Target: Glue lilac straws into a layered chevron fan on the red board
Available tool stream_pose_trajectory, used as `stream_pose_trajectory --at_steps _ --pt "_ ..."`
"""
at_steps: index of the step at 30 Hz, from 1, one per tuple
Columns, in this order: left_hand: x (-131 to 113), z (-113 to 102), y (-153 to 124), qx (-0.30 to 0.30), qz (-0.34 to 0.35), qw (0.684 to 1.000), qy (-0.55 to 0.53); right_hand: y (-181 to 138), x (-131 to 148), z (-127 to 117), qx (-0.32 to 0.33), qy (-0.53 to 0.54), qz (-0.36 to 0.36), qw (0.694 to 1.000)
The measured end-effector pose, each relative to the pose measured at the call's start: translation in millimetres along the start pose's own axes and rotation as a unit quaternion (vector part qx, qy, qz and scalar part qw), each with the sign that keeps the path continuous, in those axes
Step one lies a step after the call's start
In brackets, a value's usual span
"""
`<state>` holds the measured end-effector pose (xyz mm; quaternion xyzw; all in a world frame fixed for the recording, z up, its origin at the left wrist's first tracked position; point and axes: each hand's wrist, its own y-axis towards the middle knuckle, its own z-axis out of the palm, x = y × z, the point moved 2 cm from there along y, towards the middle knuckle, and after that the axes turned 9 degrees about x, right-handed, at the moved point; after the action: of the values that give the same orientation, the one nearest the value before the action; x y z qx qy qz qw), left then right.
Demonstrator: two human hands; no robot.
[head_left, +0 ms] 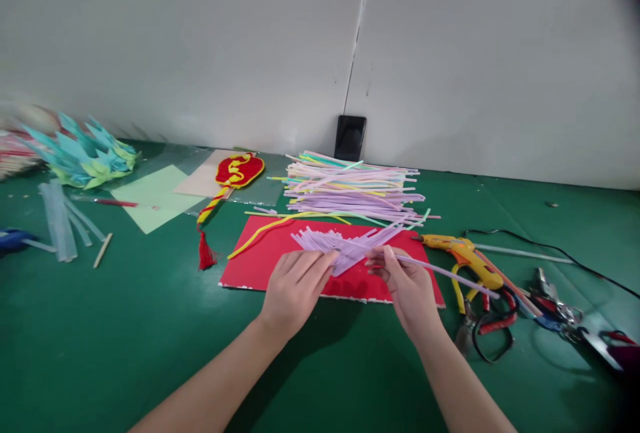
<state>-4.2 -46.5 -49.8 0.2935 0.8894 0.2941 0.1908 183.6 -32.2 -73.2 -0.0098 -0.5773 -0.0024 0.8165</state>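
Over a red board (265, 256), my right hand (407, 286) pinches a long lavender pipe cleaner (453, 275), whose free end sticks out to the right. My left hand (294, 291) is closed, its fingertips pressed together at the same stem's left part; exactly what lies between them is partly hidden. Just beyond the fingers, lavender pipe cleaners (320, 239) lie in a V-shaped cluster on the board, some cut short. Behind the board is a stack of pipe cleaners (350, 183) in lavender, pink, white, yellow and mint. A yellow pipe cleaner (260, 234) curves over the board's left side.
At right lie a yellow glue gun (463, 251), pliers (465, 326) and keys (550, 289). A phone (350, 137) leans against the wall. Leftward are a red-and-yellow fan (240, 171) with a tassel, green paper (155, 196), glue sticks (57, 219) and a turquoise paper-like ornament (90, 153).
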Motion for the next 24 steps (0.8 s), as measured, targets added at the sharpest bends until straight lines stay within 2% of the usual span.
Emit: stream_pose_trajectory --at_steps 2,5,13,17,24 --pt "-5.4 -2.2 -1.0 -0.007 0.023 0.999 -0.034 -0.7 -1.6 2.1 0.026 -0.001 -0.006 1.000" --pt "-8.3 0.3 -2.6 0.032 0.027 0.997 -0.066 -1.7 -4.8 3.5 0.068 -0.021 0.001 0.997" --pt "0.7 10.1 -5.5 0.064 -0.020 0.996 -0.053 -7.2 -0.9 9.5 0.175 -0.097 0.029 0.979" --pt "1.4 9.3 -5.5 0.077 -0.025 0.995 -0.059 -7.5 -0.2 9.9 0.167 -0.108 0.040 0.979" --pt "0.0 5.5 -4.8 0.055 0.018 0.997 -0.059 -2.5 -2.7 5.8 0.082 -0.118 0.018 0.989"
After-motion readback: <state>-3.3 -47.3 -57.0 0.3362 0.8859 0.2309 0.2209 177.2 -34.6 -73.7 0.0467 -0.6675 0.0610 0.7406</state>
